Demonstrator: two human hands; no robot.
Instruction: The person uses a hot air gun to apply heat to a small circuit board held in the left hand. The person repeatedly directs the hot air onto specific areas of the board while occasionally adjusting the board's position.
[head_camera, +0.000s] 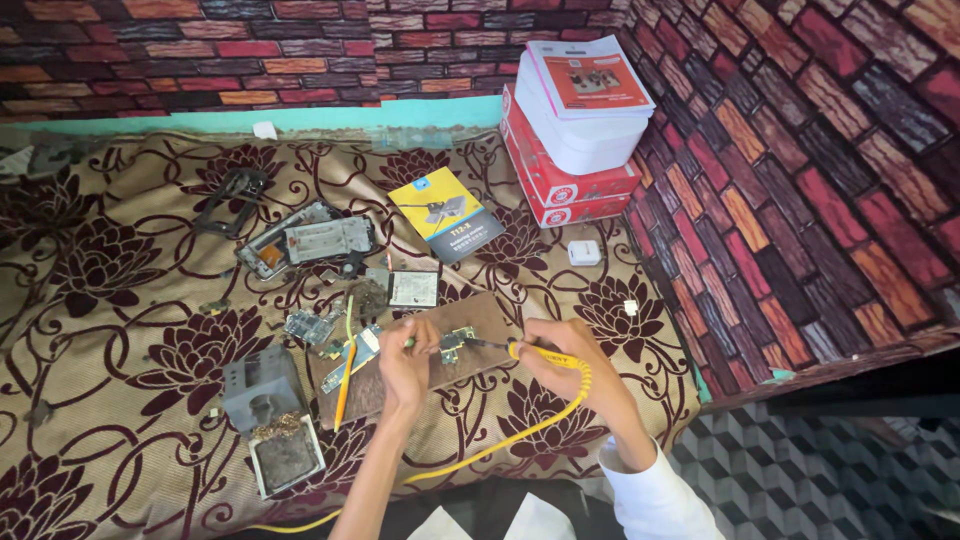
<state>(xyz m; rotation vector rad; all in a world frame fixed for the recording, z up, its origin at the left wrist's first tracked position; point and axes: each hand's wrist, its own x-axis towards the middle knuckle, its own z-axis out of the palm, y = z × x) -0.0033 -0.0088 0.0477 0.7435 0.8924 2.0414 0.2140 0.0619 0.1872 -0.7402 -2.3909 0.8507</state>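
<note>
Floral cloth (120, 330) bears a wire-filled tray (285, 455); right hand (560, 355) grips the soldering iron (520, 350), left hand (405, 360) pinches a board (458, 345).

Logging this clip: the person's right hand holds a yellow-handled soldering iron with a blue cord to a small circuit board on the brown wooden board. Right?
Not quite: the head view shows the cord is yellow, not blue. The right hand does hold the yellow-handled soldering iron to the small circuit board on the brown wooden board.
</note>
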